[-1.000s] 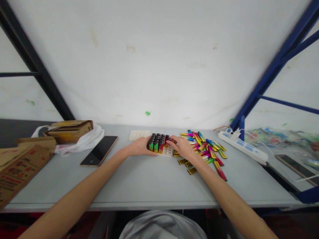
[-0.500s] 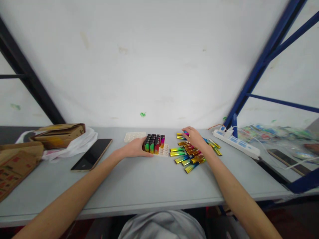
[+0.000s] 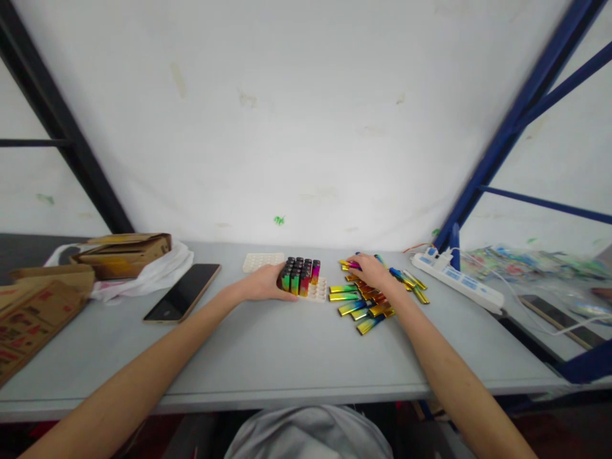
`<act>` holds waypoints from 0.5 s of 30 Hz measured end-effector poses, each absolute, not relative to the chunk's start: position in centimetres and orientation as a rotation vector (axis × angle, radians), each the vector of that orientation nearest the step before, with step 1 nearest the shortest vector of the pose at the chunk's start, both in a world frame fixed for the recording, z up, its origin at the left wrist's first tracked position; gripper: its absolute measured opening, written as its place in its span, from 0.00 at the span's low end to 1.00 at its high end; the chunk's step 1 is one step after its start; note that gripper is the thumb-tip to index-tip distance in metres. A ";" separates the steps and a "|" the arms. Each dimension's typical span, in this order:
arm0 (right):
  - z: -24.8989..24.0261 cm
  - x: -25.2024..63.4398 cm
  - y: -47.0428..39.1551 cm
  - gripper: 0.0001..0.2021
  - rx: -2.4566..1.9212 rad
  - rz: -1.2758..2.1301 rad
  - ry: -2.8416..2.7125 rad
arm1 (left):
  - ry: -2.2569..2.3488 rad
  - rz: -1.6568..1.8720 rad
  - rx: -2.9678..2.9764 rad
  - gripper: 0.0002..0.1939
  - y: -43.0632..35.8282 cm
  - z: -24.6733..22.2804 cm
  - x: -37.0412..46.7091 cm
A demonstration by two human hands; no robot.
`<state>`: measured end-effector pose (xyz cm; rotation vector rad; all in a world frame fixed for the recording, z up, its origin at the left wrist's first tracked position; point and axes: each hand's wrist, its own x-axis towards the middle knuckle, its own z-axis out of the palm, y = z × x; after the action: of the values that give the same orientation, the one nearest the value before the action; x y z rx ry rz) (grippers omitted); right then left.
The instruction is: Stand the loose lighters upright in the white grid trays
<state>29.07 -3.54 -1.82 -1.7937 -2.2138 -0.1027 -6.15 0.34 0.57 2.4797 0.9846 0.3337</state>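
My left hand (image 3: 264,282) is curved around the left side of a block of black-topped rainbow lighters (image 3: 299,275). They stand upright in rows in a white tray (image 3: 317,291) of small sockets, with open sockets showing on the right. My right hand (image 3: 374,271) is over a loose pile of shiny rainbow lighters (image 3: 366,325) lying flat. Its fingers are curled down on a purple-and-gold lighter (image 3: 349,263) at the pile's upper left edge; the fingertips are partly hidden.
Behind my left hand lies another white socketed tray (image 3: 262,261). A dark tablet-like device (image 3: 184,293), cardboard boxes (image 3: 127,256) and a white plastic bag (image 3: 178,262) are at the left. A power strip (image 3: 456,280) and blue frame (image 3: 482,172) border the right side.
My right hand has come slightly lower and closer over the upper left of the pile, its fingers curling down. My left hand stays around the upright lighters. The view has shifted slightly.
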 end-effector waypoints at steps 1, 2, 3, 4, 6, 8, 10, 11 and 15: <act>-1.6 29.0 -3.7 0.13 -1.769 -0.108 -2.190 | 0.985 0.337 2.482 0.44 0.4 0.5 -6.1; -1.4 28.9 -3.8 0.14 -1.737 -0.114 -2.158 | 0.988 0.341 2.484 0.43 0.4 0.5 -6.1; -1.2 28.8 -4.0 0.15 -1.695 -0.116 -2.116 | 0.991 0.343 2.484 0.43 0.4 0.5 -6.1; -0.9 28.6 -4.3 0.16 -1.652 -0.108 -2.064 | 0.993 0.344 2.483 0.43 0.4 0.4 -6.1; -0.4 28.0 -4.8 0.18 -1.578 -0.053 -1.929 | 0.987 0.345 2.487 0.42 0.4 0.4 -6.1; 0.0 27.2 -5.3 0.20 -1.511 0.050 -1.774 | 0.976 0.350 2.495 0.43 0.4 0.4 -6.1; 0.1 26.1 -5.7 0.20 -1.439 0.191 -1.635 | 0.981 0.358 2.490 0.43 0.4 0.3 -6.1; 0.0 25.5 -5.8 0.21 -1.400 0.268 -1.580 | 0.988 0.359 2.483 0.43 0.4 0.3 -6.1; -0.3 23.5 -6.1 0.21 -1.306 0.486 -1.430 | 0.991 0.359 2.471 0.43 0.3 0.4 -6.1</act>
<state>23.46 -6.10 -0.33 -1.3064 -1.4304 0.4857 -6.09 0.33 0.36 2.4710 0.9906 0.3590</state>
